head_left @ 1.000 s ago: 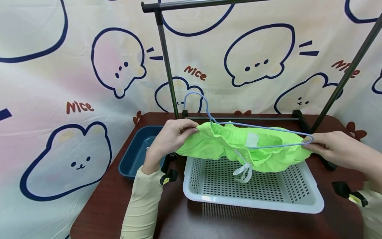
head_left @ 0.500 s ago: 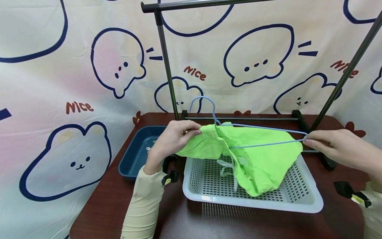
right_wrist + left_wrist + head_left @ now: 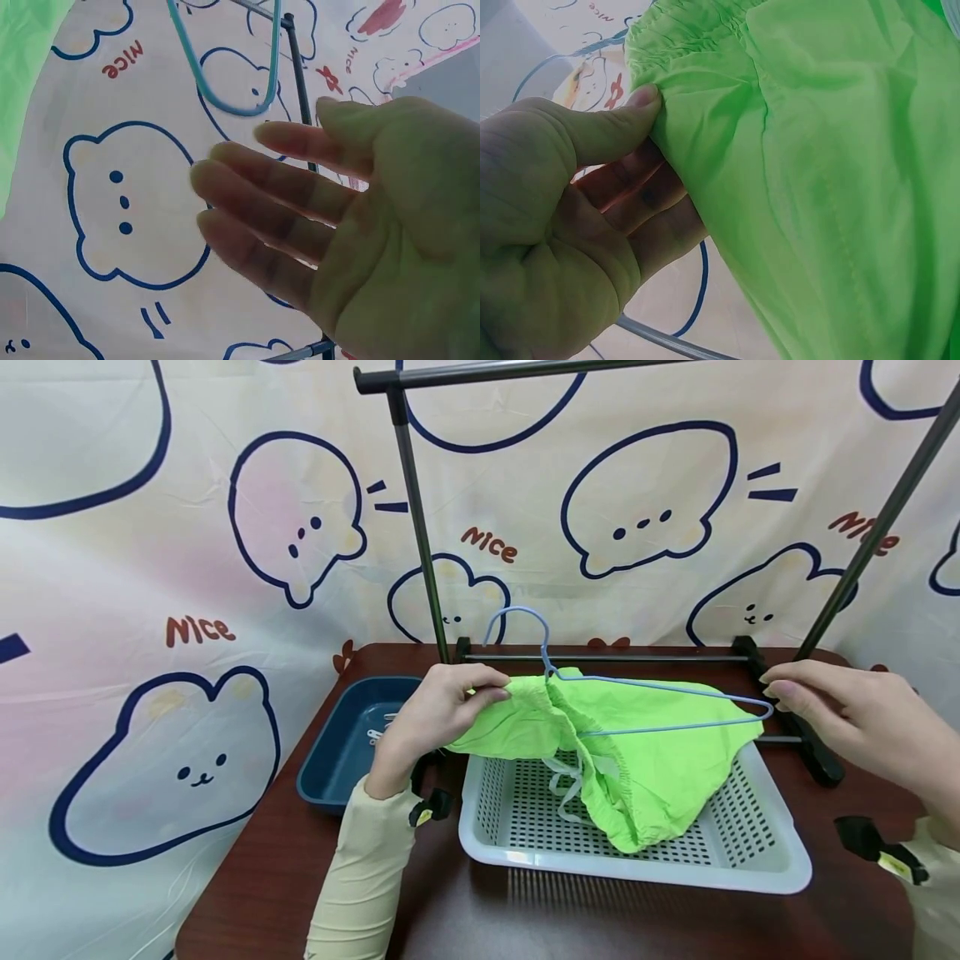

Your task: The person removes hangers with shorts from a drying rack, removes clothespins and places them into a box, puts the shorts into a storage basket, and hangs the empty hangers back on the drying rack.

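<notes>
Lime-green cloth forms the garment (image 3: 660, 777) held up over the pale plastic basket (image 3: 637, 878), which sits around the middle of the worktop (image 3: 285, 868). The left hand (image 3: 450, 706) pinches the garment's left end between thumb and fingers, just below the gathered waistband (image 3: 682, 52). A light blue hanger (image 3: 660, 686) goes with it: its left part is hidden in the cloth, its hook rises above the top fold, and its right end pokes just past the garment's right side. The right hand (image 3: 862, 714) is just beside that end, apart from it, fingers loosely spread and holding nothing. A white drawstring (image 3: 576, 787) dangles above the basket's floor. Along the worktop's left edge, towards the far left corner, rests a dark blue tray (image 3: 330, 768) with small white clips (image 3: 373, 736) inside, partly behind the left hand. The dark rack (image 3: 418, 518) stands by the far edge, before a cartoon-printed backdrop (image 3: 112, 568).
</notes>
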`<state>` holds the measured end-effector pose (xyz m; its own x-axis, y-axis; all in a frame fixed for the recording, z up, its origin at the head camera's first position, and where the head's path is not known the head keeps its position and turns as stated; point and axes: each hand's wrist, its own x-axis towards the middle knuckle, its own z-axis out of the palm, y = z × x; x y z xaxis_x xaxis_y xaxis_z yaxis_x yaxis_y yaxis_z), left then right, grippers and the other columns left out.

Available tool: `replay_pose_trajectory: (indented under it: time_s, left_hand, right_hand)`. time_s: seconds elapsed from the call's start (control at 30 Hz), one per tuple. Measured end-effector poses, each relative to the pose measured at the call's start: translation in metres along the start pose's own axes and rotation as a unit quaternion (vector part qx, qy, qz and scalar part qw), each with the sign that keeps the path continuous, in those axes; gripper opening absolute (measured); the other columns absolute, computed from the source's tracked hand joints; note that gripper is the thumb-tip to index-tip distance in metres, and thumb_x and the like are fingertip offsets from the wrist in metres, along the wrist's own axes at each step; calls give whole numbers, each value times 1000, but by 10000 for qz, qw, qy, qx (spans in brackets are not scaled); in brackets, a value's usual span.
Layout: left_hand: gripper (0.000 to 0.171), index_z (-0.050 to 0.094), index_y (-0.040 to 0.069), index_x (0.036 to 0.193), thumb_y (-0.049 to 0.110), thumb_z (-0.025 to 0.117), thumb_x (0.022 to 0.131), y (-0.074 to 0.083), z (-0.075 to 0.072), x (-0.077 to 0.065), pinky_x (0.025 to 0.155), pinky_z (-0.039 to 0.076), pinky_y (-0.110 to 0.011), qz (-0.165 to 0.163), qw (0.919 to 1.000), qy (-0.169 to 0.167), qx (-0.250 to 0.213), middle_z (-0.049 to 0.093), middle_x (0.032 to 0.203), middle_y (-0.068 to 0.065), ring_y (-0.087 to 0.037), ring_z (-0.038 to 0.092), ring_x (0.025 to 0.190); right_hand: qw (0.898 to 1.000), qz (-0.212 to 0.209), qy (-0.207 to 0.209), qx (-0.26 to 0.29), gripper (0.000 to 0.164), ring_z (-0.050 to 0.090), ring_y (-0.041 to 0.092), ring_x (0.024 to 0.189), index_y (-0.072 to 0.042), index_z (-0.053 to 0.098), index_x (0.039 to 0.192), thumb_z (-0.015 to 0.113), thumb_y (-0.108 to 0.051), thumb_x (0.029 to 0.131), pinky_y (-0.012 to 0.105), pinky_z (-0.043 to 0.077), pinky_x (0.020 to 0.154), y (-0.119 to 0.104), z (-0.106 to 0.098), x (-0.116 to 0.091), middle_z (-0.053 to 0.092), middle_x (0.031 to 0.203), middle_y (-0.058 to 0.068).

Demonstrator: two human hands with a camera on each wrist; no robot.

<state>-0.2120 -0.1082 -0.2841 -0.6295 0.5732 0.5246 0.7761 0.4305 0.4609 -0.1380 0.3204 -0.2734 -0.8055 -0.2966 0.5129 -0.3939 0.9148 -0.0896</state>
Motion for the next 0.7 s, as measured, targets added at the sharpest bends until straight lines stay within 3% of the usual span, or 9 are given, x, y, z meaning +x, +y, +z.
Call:
replay_pose_trajectory:
  time_s: [0.23, 0.37, 0.53, 0.7]
  left_hand:
    - [14, 75, 9, 104, 10, 68, 91, 3, 1, 0, 77, 56, -27, 80, 10000, -2, 8, 76, 98, -3, -9, 67, 84]
    - [14, 76, 10, 103, 10, 68, 91, 5, 1, 0, 78, 55, -26, 111, 9999, 8, 34, 76, 98, -2, -8, 67, 84]
    - [14, 75, 9, 104, 10, 68, 91, 11, 3, 0, 80, 56, -25, 328, 9994, 45, 43, 75, 98, -2, -8, 68, 86]
    - [14, 75, 8, 103, 9, 68, 91, 18, 5, 0, 82, 56, -23, 489, 9988, 66, 78, 75, 98, -3, -8, 68, 88]
  right_hand:
    - [9998, 25, -177, 116, 21, 45, 1, 68, -11, 67, 112, 68, -18, 93, 17, 42, 56, -14, -1, -1, 70, 93, 5]
    - [9995, -22, -253, 160, 22, 48, 2, 70, -16, 68, 111, 71, -15, 90, 12, 41, 61, -20, -1, -3, 70, 97, -1]
    - [9992, -200, -347, 79, 27, 50, 3, 72, -17, 67, 112, 75, -16, 86, 9, 42, 62, -24, -2, -9, 70, 98, -2]
    - [9976, -497, -491, 26, 28, 49, 2, 69, -15, 68, 109, 77, -14, 83, 18, 45, 56, -28, -1, -13, 70, 93, -4]
